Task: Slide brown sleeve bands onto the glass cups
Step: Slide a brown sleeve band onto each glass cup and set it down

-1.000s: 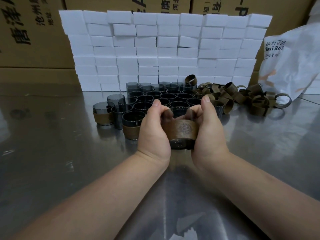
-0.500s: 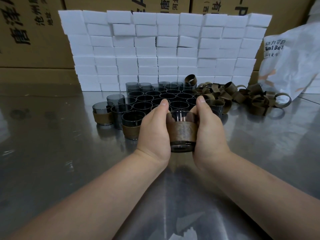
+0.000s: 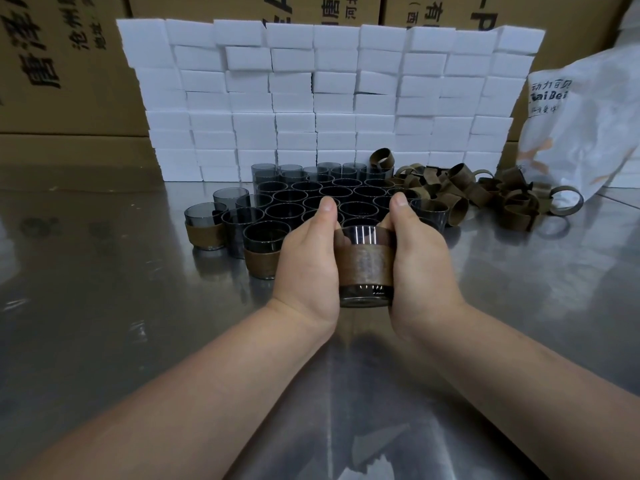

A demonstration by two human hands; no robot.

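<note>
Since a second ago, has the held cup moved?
Yes, slightly: the held cup has come down in the view, toward the person, its base now lower against the sleeved cup standing left of it.

Cups (image 3: 322, 195), bands (image 3: 485, 192) block ahead; table (image 3: 86, 306) leftward seemingly open.

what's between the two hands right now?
Head view: one glass cup, brown sleeve band around its middle, gripped by left hand and right hand.

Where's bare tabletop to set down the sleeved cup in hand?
Free: shiny steel table left of the two finished brown-sleeved glass cups; also the strip right of the right hand, in front of the loose brown band pile. Crowded: the packed bare dark glass cups beyond the held sleeved glass cup.
</note>
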